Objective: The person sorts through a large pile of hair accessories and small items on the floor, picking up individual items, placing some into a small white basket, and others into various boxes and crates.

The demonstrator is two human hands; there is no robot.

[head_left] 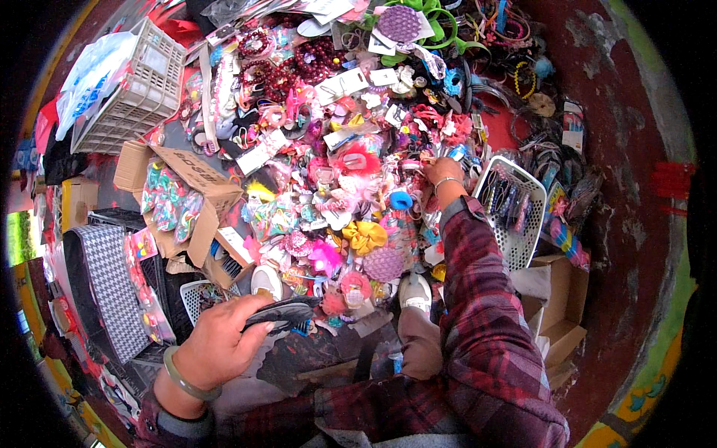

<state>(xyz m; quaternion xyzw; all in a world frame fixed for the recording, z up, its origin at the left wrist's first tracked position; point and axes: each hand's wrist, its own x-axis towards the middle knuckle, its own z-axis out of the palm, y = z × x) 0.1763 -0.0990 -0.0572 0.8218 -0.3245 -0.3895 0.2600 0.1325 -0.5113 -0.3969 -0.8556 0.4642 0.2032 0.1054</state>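
Hands apart over a heap of hair accessories.
My left hand (220, 345) has its fingers closed on a dark comb (282, 313), its long axis pointing right; my right hand (442, 173), reaching far ahead, digs into the pile (336, 187) beside a white basket (534, 231), grip hidden.

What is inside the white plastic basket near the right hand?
The white plastic basket holds dark hair clips or bands, packed together. Its bottom is covered by them. The right hand reaches into the pile beside it.
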